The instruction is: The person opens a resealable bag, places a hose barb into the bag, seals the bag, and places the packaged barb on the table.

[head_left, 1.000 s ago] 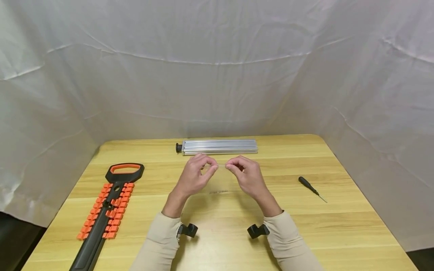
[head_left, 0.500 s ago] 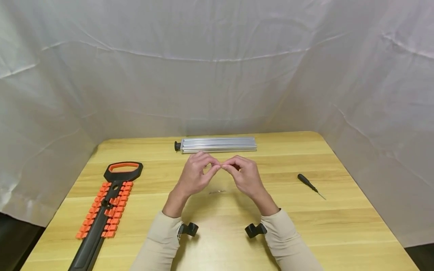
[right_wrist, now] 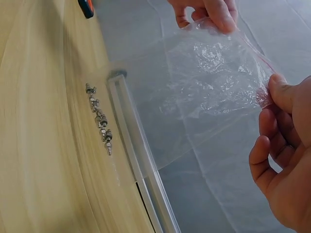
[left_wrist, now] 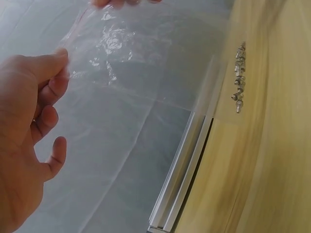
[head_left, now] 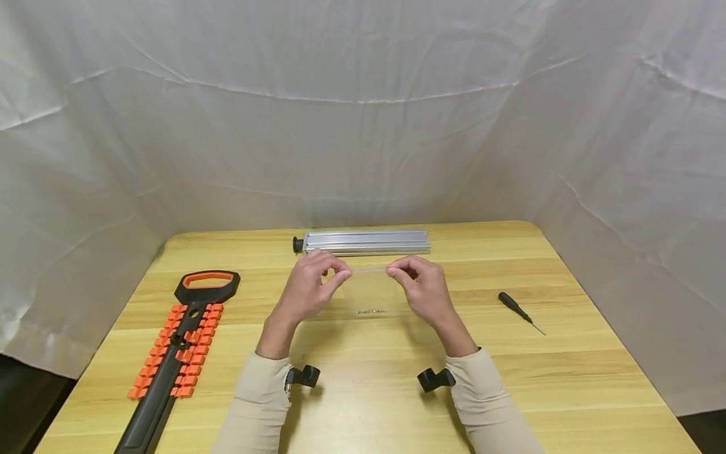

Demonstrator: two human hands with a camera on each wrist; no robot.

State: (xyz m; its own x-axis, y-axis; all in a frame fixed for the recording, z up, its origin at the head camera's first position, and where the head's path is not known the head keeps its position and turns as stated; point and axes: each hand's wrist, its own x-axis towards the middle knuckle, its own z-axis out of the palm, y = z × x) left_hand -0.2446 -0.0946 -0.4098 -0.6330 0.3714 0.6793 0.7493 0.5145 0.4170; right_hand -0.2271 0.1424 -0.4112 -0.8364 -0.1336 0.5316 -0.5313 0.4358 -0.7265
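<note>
A clear plastic zip bag [head_left: 368, 287] hangs between the two hands, its mouth along the top with a reddish line at the edge. Pinched at its left top corner, it is held by the thumb and fingers of my left hand [head_left: 309, 284]. My right hand [head_left: 425, 290] pinches the opposite top corner. Several small metal fittings [right_wrist: 100, 119] lie in a row along the bag's bottom, over the wooden table. The same fittings [left_wrist: 239, 80] show through the film in the left wrist view. Creases and glare mark the film near the mouth.
Behind the hands lies a silver aluminium profile [head_left: 368, 242] with a black knob at its left end. A black screwdriver [head_left: 516, 308] rests on the right. Along the left side sits a long black tool with an orange-lined handle [head_left: 207, 288] and orange clips [head_left: 204, 343].
The hands first came together until their fingertips met, then spread apart, drawing the bag's top edge out between them. The fittings at the bottom now show more plainly, slightly higher in the head view.
</note>
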